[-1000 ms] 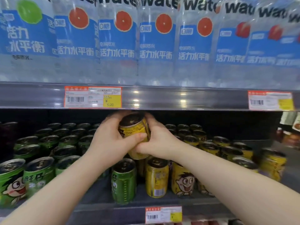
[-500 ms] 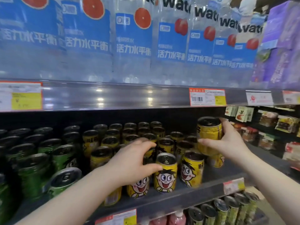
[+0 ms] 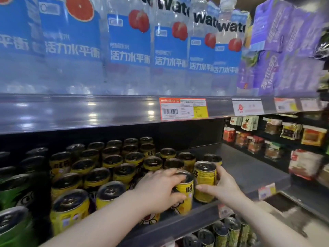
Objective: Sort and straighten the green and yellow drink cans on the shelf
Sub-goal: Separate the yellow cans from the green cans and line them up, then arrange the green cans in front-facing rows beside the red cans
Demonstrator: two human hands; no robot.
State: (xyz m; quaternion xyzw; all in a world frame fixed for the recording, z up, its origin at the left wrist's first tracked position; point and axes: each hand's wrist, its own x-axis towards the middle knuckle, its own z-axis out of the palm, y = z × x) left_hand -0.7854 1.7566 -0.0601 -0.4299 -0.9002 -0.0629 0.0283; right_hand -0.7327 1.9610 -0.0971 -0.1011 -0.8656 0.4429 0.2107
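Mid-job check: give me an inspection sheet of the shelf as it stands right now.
Surface: dark shelf, cans across its left and middle.
Job's things: yellow cans in upright rows; green cans at left.
Clutter: nothing seen.
Grips: left hand curls round front can; right hand holds end can beside it.
Cables: nothing seen.
Surroundings: water bottles above, price tag, snack packets at right, more cans below.
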